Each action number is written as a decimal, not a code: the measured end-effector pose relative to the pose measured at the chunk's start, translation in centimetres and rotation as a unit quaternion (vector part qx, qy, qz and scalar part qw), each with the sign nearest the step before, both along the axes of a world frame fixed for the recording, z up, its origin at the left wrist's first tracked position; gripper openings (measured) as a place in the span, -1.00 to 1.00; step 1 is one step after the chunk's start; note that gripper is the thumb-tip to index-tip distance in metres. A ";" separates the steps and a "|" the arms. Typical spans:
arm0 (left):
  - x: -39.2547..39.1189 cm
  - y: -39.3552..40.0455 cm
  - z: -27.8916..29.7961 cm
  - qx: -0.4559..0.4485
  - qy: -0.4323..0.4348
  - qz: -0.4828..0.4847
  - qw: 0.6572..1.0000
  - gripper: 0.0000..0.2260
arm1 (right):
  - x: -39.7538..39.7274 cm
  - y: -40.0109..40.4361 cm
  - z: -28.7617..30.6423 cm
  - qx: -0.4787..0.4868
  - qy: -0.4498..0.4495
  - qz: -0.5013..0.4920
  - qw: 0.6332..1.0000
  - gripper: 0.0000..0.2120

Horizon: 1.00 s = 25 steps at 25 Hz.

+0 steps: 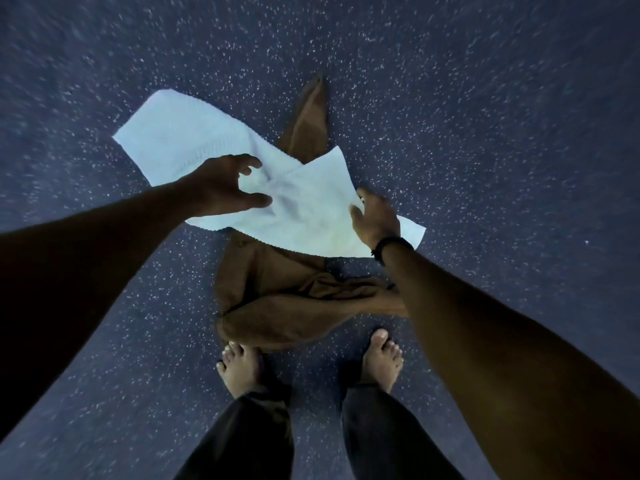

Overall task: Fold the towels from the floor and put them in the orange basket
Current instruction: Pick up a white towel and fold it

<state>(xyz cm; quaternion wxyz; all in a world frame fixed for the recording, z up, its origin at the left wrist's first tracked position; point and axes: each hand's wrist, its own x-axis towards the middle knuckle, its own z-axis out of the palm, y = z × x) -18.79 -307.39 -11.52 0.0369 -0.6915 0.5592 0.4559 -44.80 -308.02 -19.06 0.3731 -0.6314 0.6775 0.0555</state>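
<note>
Down on the speckled dark floor [485, 133], I am reaching with both arms toward a white towel [304, 209] that is lying crumpled across a brown towel [277, 306]. My left hand [221, 188] is hovering over the middle of the white towel with fingers and thumb spread and curved, clasping nothing; whether the thumb tip is touching the cloth I cannot tell. My right hand [375, 216], wearing a dark wristband [391, 245], is resting on the white towel's right part, fingers fairly straight and lying against a raised fold, not closed round it. The brown towel is lying bunched just ahead of my bare feet [240, 368], its near edge touching my left toes, and a narrow end is poking out beyond the white towel's far side.
</note>
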 end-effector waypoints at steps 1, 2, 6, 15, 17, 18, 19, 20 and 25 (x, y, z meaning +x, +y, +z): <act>0.0 -0.8 2.4 -0.011 0.005 0.002 1.000 -0.39 | 0.3 -0.8 2.6 -0.029 -0.018 0.010 0.999 -0.64; 0.3 -1.8 5.2 -0.023 0.011 0.007 1.000 -0.39 | 0.8 -1.8 5.7 -0.058 -0.050 0.017 0.997 -0.64; 1.9 -6.9 19.9 -0.089 0.023 0.018 0.996 -0.37 | 3.4 -8.3 20.6 -0.150 -0.156 0.082 0.973 -0.57; 10.7 -11.4 61.2 -0.272 -0.033 0.083 0.958 -0.30 | 13.7 -21.2 66.8 -0.311 -0.153 0.246 0.905 -0.85; 12.0 -9.8 70.1 -0.319 -0.048 0.109 0.940 -0.32 | 14.9 -21.2 76.4 -0.339 -0.148 0.280 0.886 -0.87; 12.4 -8.6 74.2 -0.342 -0.053 0.120 0.930 -0.33 | 15.3 -21.0 80.8 -0.356 -0.146 0.294 0.875 -0.88; 12.7 -7.1 78.1 -0.365 -0.061 0.127 0.920 -0.34 | 15.6 -20.5 85.2 -0.376 -0.146 0.309 0.862 -0.88; 13.0 -5.5 81.5 -0.380 -0.070 0.134 0.913 -0.34 | 15.8 -19.8 89.2 -0.392 -0.145 0.323 0.849 -0.88; 13.0 4.6 93.6 -0.420 -0.136 0.176 0.880 -0.30 | 16.3 -15.0 103.6 -0.447 -0.160 0.399 0.784 -0.91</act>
